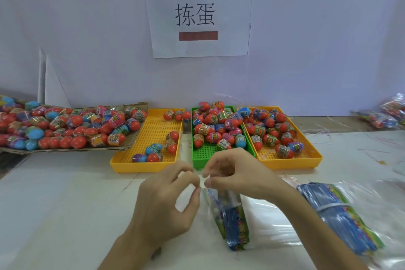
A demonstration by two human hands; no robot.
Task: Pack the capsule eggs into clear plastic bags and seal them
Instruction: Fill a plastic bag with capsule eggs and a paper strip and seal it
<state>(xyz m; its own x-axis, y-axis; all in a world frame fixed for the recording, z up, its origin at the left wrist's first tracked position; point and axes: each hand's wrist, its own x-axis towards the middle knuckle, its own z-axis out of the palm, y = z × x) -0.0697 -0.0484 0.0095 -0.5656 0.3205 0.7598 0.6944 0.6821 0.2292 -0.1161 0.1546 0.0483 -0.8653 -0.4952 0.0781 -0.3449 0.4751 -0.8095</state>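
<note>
both hands, left hand (166, 201) and right hand (236, 173), hold in a narrow pinching grip the top edge of a clear plastic bag (228, 217) standing on the surface (65, 204). it seems the opening step; next, eggs from the green tray (197, 161) must go inside.
</note>
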